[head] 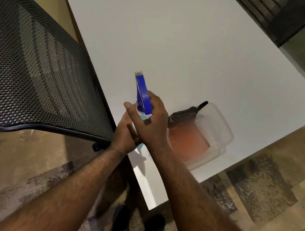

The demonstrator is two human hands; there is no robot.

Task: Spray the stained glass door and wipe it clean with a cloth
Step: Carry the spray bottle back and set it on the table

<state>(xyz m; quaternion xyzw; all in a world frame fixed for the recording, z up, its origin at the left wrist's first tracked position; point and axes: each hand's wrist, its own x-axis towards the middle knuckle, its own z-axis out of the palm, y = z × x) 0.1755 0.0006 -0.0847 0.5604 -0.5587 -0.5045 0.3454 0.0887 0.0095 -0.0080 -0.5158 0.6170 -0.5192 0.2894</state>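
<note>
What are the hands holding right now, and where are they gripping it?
Both hold the spray bottle: the right hand wraps the neck under the blue trigger head, and the left hand grips the body below.

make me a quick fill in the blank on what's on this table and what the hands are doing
1. Both hands, the left hand and the right hand, grip one spray bottle whose trigger head is ____ in colour.
2. The clear plastic container right of the bottle holds an ____ cloth.
3. The container rests on a ____ table.
4. The chair left of the table has a black ____ back.

Missing words: blue; orange; white; mesh
</note>
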